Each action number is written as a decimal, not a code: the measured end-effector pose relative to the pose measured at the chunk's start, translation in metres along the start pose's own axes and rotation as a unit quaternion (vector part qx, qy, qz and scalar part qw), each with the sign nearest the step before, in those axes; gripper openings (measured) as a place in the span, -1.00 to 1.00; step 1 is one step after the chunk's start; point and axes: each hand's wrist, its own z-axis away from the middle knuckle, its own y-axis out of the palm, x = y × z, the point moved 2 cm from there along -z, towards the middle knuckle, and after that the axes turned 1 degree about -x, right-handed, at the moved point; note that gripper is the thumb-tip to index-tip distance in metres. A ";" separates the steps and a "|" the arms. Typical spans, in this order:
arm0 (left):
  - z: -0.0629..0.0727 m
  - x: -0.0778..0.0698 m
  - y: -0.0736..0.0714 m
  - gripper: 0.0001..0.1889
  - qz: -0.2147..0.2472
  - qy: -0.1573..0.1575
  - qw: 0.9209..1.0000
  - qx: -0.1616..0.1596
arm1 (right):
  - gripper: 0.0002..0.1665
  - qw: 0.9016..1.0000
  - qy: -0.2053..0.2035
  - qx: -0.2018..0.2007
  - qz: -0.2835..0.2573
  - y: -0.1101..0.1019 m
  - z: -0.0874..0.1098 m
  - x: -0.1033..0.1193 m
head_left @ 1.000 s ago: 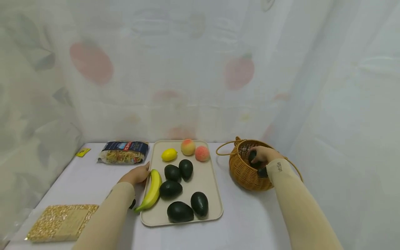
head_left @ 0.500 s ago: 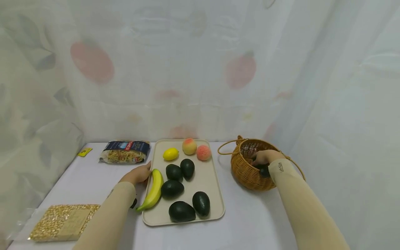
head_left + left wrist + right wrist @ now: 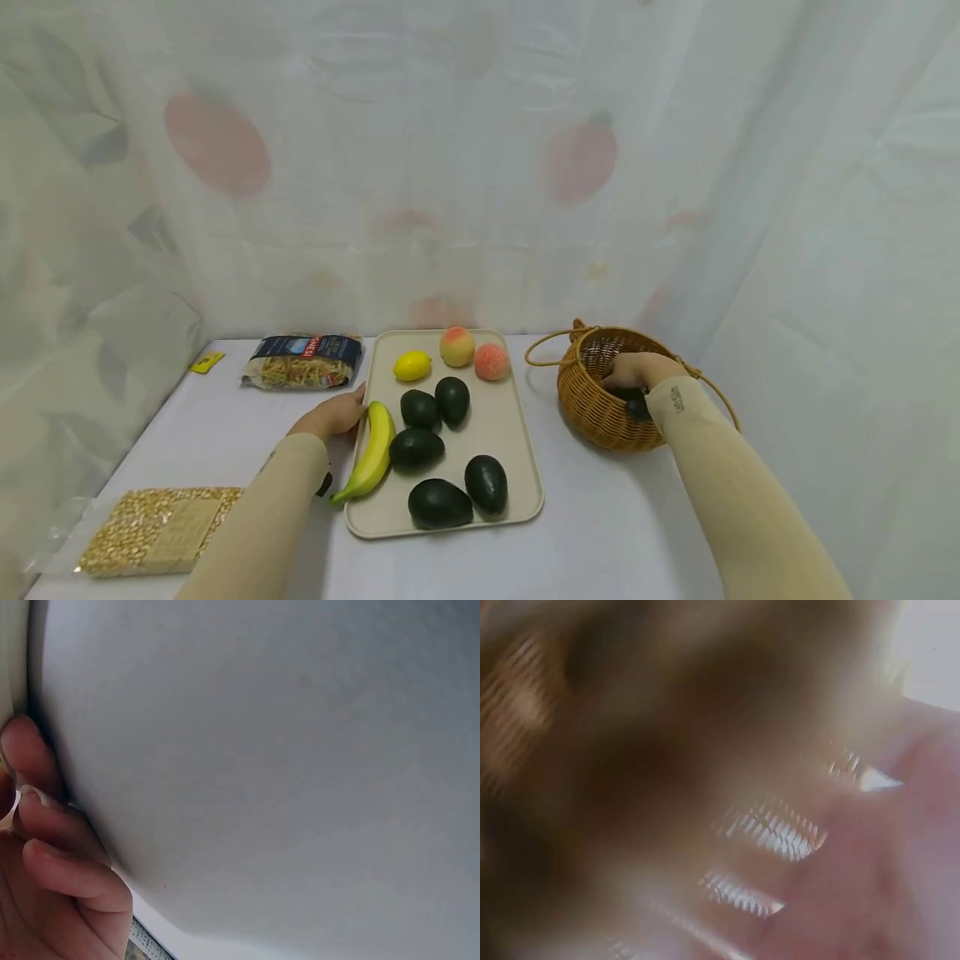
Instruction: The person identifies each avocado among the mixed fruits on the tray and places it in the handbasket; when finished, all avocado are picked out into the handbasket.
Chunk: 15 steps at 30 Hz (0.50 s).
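Note:
My left hand [image 3: 335, 417] grips the left rim of the beige tray [image 3: 510, 450]; in the left wrist view its fingers [image 3: 75, 874] are curled at the tray's edge. Beside that hand, a banana [image 3: 375, 454] lies along the tray's left side, its lower end over the rim. My right hand [image 3: 636, 369] reaches down into the round wicker basket [image 3: 592, 412], fingertips hidden below the opening. Blurred brown covers much of the right wrist view, with lit weave in gaps between the fingers; I cannot tell whether they hold an avocado.
On the tray are several dark green avocados [image 3: 416, 450], a lemon [image 3: 412, 365] and two peaches [image 3: 457, 346]. A pasta bag [image 3: 303, 362] lies behind my left hand, a bag of corn kernels [image 3: 157, 532] at front left. A yellow packet [image 3: 207, 362] sits farther left.
My right hand has gone deeper into the basket; the avocado seen in its fingers a second ago is now out of sight. The left hand has stayed at the tray's rim.

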 end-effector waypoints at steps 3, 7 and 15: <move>-0.002 0.002 -0.001 -0.32 0.007 -0.004 1.000 0.000 | -0.41 0.999 0.005 -0.043 0.013 -0.010 0.006 0.010; -0.004 0.005 -0.001 -0.32 0.021 -0.016 1.000 0.003 | -0.28 0.994 0.013 -0.103 0.018 -0.023 0.015 0.029; -0.003 0.005 0.003 -0.33 0.025 -0.015 1.000 -0.004 | -0.40 0.940 -0.047 -0.335 -0.051 -0.013 0.037 0.082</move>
